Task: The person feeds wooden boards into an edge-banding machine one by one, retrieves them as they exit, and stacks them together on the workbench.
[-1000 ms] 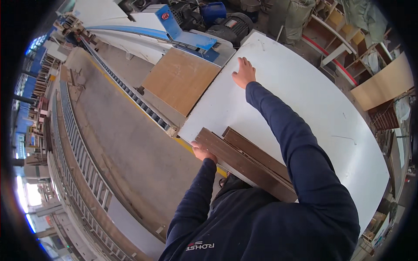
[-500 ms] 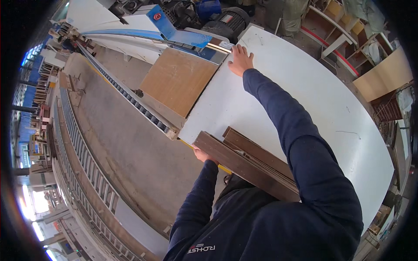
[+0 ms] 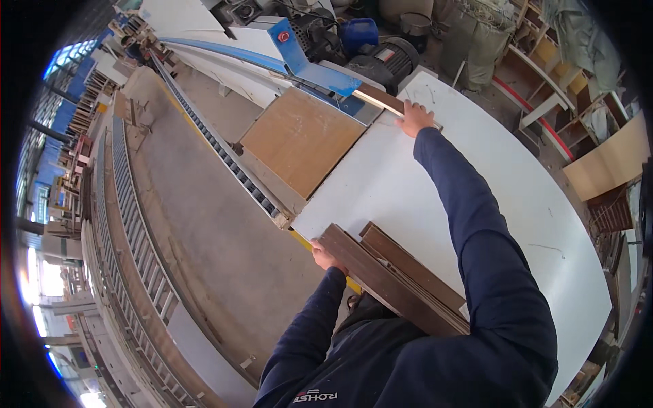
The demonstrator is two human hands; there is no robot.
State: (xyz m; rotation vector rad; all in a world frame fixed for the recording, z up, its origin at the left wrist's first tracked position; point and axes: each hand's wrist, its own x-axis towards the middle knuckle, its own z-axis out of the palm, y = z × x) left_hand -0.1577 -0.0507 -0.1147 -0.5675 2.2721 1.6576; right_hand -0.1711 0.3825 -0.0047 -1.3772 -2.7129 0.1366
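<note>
My right hand (image 3: 415, 120) reaches far forward over the white table (image 3: 503, 183). Its fingers are closed over the free end of a narrow brown wooden strip (image 3: 378, 98), which sticks out from under the machine's blue guard (image 3: 328, 77). Close to my body, a stack of dark brown boards (image 3: 391, 275) lies slanted along the table's near edge. My left hand (image 3: 326, 258) is curled against the left end of that stack, its fingers partly hidden behind the boards.
A square tan panel (image 3: 304, 141) sits left of the white table, beside the machine. A red button (image 3: 283, 37) is on the blue housing. Behind stands a grey motor (image 3: 384, 61). Roller conveyors (image 3: 146, 258) run along the floor at left, and wooden frames (image 3: 544, 112) lie at far right.
My right hand has moved right and toward me relative to the guard, and more of the brown strip now shows. My left hand stays at the board stack. The whole view has shifted slightly.
</note>
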